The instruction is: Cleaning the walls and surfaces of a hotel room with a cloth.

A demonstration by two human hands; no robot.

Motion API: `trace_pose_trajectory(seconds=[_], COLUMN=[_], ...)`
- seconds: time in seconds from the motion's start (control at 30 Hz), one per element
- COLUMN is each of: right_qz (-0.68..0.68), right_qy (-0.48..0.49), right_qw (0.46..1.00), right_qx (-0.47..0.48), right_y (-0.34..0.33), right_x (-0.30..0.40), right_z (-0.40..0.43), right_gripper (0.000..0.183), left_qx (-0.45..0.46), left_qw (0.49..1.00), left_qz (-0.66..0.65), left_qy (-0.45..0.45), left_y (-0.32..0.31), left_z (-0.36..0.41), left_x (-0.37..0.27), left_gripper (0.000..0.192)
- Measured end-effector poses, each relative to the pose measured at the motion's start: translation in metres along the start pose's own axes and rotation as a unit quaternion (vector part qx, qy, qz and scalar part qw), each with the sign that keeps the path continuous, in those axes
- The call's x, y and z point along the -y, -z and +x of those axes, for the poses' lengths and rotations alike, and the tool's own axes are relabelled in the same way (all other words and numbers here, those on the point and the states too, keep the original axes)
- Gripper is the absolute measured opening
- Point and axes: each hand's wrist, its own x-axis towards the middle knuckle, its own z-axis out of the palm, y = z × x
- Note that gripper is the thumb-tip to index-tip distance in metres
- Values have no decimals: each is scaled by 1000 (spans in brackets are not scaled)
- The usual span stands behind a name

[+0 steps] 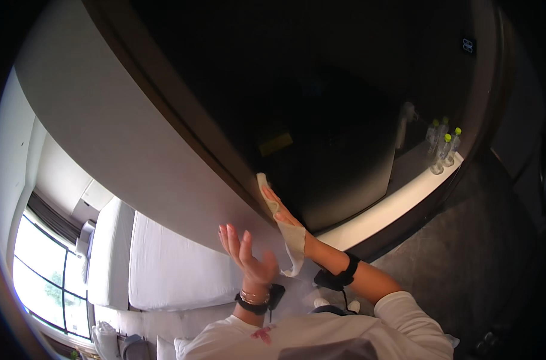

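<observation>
My right hand (279,209) lies flat against a pale cloth (292,240), which it presses on the brown edge strip beside a large dark panel (336,67). The cloth's lower end hangs down below my wrist. To the left of it, my left hand (248,256) is raised with its fingers apart and holds nothing. Each forearm wears a black strap with a small device. A yellow patch (276,144) shows faintly on the dark panel.
Clear plastic bottles with green caps (437,168) stand at the right end of a white ledge (367,213). A grey wall surface (142,148) runs along the left. Beyond it are a white-sheeted bed (178,265) and a bright window (43,274). Dark floor (453,252) lies at right.
</observation>
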Motion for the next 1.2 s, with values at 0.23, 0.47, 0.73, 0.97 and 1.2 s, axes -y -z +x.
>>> trace_pose_trajectory(seconds=[0.23,0.47,0.73,0.97,1.2], right_qz=[24,58,325,100,153], right_qy=[36,29,-145,318,414], right_qw=[989,975,934,929,876], right_qx=[141,212,29,164,197], right_y=[0,-2,-4,1,17], right_x=[88,153,113,147,132], right_z=[98,216,297,264,310], right_gripper=[66,77,61,57,50], left_qx=[21,-23,-66,-89,-106], left_qw=[997,1000,946,950,930], left_qz=[-78,11,302,287,327], left_qy=[-2,-10,100,87,130], left_y=[-5,-24,-74,-87,-99], left_z=[5,42,62,64,69], left_x=[-5,-16,-45,-50,-50], left_gripper=[51,49,59,55,49])
